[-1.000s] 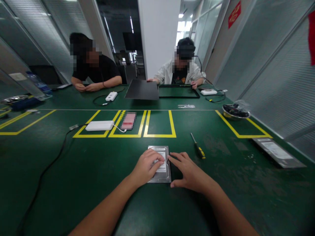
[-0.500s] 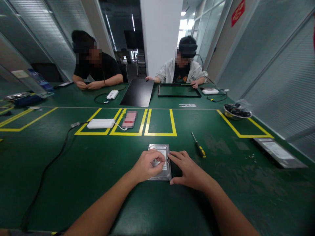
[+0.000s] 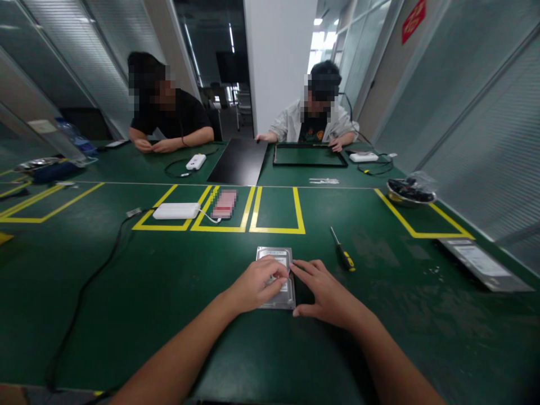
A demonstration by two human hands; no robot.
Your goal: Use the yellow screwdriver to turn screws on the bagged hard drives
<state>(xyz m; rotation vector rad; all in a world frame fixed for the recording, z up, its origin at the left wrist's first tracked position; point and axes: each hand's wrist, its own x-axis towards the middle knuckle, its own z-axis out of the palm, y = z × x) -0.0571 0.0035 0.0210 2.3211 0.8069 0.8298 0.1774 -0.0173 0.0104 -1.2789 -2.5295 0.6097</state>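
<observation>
A silver hard drive point(image 3: 274, 252) with a white label lies flat on the green table in front of me. My left hand point(image 3: 262, 283) is over its middle, fingers curled toward the thumb in a loose pinch. Whatever may be between those fingertips is too small or hidden to make out. At the drive's right edge, my right hand point(image 3: 323, 289) rests with thumb and fingers spread, the index fingertip touching or almost touching the drive's side. A yellow and black screwdriver point(image 3: 345, 256) lies beyond the right hand.
At the right lie a flat metal panel point(image 3: 483, 264) and a bowl of dark parts point(image 3: 411, 191). A white power bank point(image 3: 176, 211) is cabled to a phone point(image 3: 225, 203). Across the table, two people sit near a black panel point(image 3: 238, 162) and a black frame point(image 3: 310, 164).
My left hand's fingertips have shifted slightly right across the drive, toward its right edge. The right hand stays by that edge. The whole view has moved a little.
</observation>
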